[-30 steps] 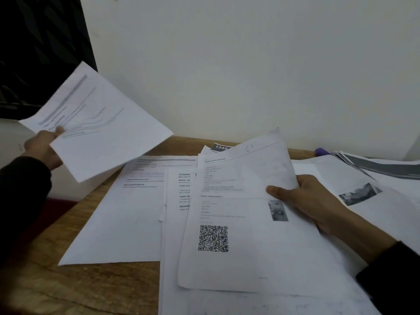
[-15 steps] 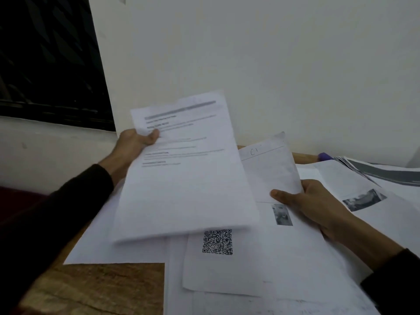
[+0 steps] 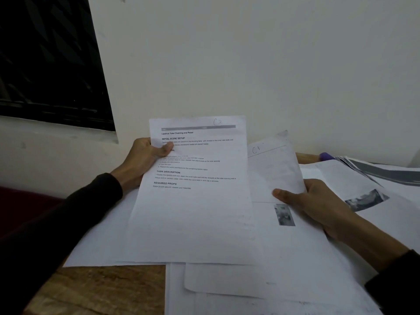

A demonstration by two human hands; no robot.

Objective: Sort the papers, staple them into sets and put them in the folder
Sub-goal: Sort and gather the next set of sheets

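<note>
Now | left hand pinches C2 sheet | right hand grips C1 sheet, thumb on top

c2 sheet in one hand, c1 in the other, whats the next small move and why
Probably lay the C2 sheet squarely onto the C1 sheet and align their edges. The left hand pinches C2 already overlapping C1, which the right hand grips, so the two look like one set to square up before stapling.

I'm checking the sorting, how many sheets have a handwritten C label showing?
2. The C2 sheet in the left hand, the C1 sheet behind it in the right hand. Other labels may be covered.
</note>
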